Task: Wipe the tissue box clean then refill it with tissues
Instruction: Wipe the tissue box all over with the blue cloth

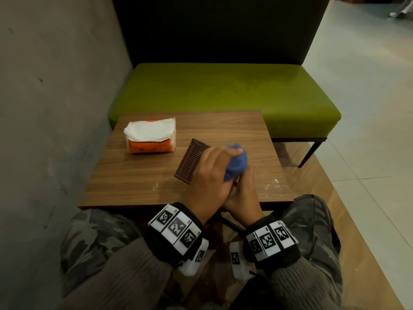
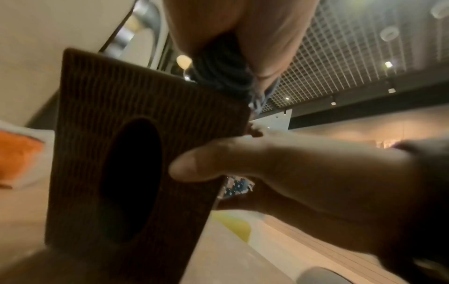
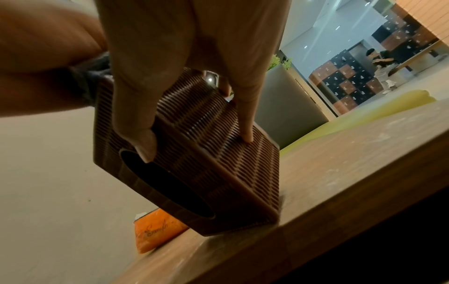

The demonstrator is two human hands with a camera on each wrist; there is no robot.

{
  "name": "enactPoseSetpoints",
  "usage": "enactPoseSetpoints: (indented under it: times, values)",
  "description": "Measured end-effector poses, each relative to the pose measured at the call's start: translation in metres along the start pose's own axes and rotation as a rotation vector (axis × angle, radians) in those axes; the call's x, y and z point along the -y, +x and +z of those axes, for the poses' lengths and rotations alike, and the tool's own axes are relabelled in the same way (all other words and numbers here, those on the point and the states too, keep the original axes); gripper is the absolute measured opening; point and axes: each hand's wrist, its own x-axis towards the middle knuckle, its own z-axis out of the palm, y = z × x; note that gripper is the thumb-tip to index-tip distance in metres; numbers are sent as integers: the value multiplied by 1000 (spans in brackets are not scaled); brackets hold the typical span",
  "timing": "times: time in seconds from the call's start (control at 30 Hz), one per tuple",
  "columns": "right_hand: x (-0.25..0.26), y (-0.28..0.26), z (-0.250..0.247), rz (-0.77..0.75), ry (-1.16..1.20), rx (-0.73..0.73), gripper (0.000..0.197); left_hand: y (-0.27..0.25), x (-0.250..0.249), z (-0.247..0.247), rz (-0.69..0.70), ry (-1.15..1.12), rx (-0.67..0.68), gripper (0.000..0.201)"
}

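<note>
wood table (image 1: 138,175) | green bench (image 1: 223,92) behind | concrete wall (image 1: 55,86) left

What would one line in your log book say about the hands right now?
step: wiping | left hand: presses blue cloth on tissue box | right hand: holds box tilted on table | tissue pack: untouched

The brown ribbed tissue box (image 1: 190,161) looks like moulded plastic or wood, matt, with fine slatted grooves. The blue wiping cloth (image 1: 237,163) is soft and fuzzy. The wood-grain laminate worktop (image 1: 134,175) is smooth, dusted with white specks. The orange tissue pack (image 1: 150,136) has glossy plastic wrap over white paper. The green bench seat (image 1: 223,92) is sleek, faintly shiny upholstery.
</note>
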Motion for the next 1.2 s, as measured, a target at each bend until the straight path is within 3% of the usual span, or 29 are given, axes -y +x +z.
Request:
enactPoseSetpoints:
  times: [0.03, 0.1, 0.13, 0.17, 0.2, 0.27, 0.33, 0.37, 0.4, 0.43, 0.47, 0.5, 0.57, 0.6, 0.77, 0.97, 1.07, 1.2]
  values:
    - [4, -7, 5, 18, 23, 125, 72, -4, -2, 3, 75, 33, 65, 58]
    - [26, -2, -11, 56, -331, -17, 71, -10, -1, 5, 164, 82, 134, 57]
    - [18, -5, -1, 43, -159, -41, 77, -7, -1, 3, 105, 61, 112, 56]
    - [13, -3, 5, -85, -54, -7, 85, -3, 0, 0, 0, 30, 45, 54]
    - [9, 3, -7, -116, -114, -84, 92, 1, 2, -2, -103, 5, -57, 52]
    - [-2, 1, -10, -56, 85, -33, 98, 5, 4, -5, -168, 3, -150, 50]
    - [29, -2, -2, 65, 119, 1, 89, -3, -1, -7, -48, 27, -3, 52]
    - [38, -3, -5, 141, 28, -66, 82, -9, -2, -7, 33, 39, 74, 54]
    - [32, -4, -3, 178, 158, -115, 81, -12, 0, -9, 67, 47, 107, 55]
    - [25, -4, 2, 62, 313, -7, 88, -10, 3, -13, 31, 43, 95, 55]
    - [10, 0, -5, -115, 196, -27, 95, -5, 9, -17, -54, 41, 36, 53]
    - [-4, 3, -12, -157, 218, -81, 99, 1, 16, -21, -164, 30, -46, 49]
    - [-14, 4, -19, -182, 305, -98, 102, 12, 30, -28, -308, -3, -196, 42]
    - [-8, 5, -16, -176, 349, -79, 102, 13, 33, -29, -314, 3, -220, 41]
    - [-19, 8, -12, -174, 383, -68, 99, -1, 23, -26, -94, 50, 8, 42]
    - [-14, 7, -15, -167, 350, -38, 102, 17, 52, -38, -390, -77, -268, 37]
    - [-15, 7, -13, -175, 360, -58, 101, 3, 32, -29, -274, 13, -168, 40]
    - [-15, 4, -9, -33, 350, 33, 87, -16, 13, -16, 146, 23, 149, 44]
